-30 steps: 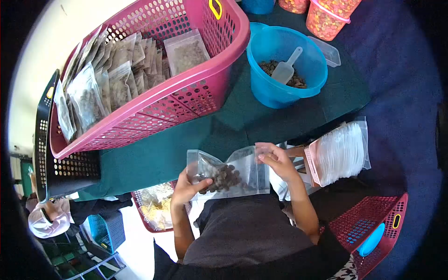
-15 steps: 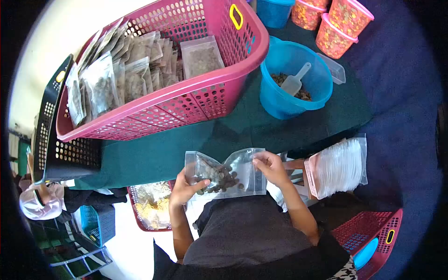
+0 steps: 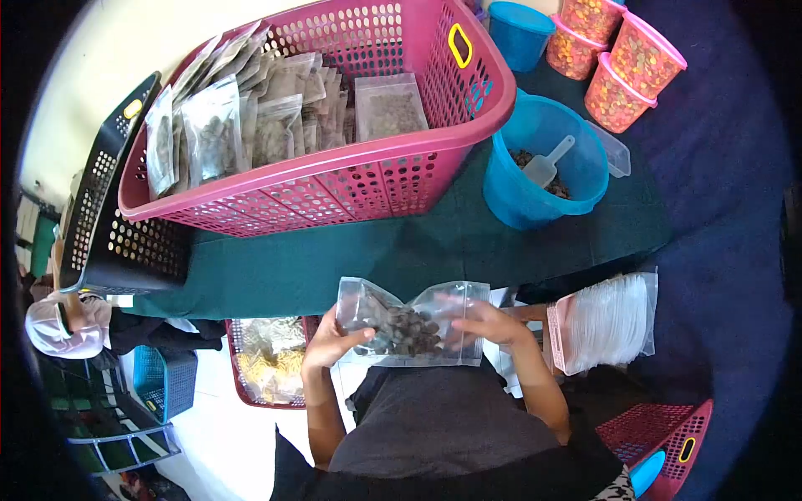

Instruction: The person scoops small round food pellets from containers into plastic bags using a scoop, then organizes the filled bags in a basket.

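Observation:
A clear zip bag (image 3: 386, 338) lies sideways in front of my body, with dark brown lumpy pieces gathered in its middle. My left hand (image 3: 332, 341) grips the bag's left end, thumb on the front face and the other fingers behind it. Over the right part of the bag, near the zip strip, is my right hand (image 3: 489, 324), its fingers smeared by motion. Just to its right stands a pink basket of stacked clear bags (image 3: 561, 338).
A large pink basket (image 3: 334, 171) of filled bags stands on the green-covered table (image 3: 334, 259). Right of it are a blue bucket (image 3: 510, 200) with a scoop (image 3: 541, 170) and several pink-lidded tubs (image 3: 614, 92). A person in a white head covering (image 3: 79, 330) is at far left.
My right fingers have left their pinch at the bag's right edge and moved onto its face. The dark pieces have spread toward the middle. The view has shifted slightly.

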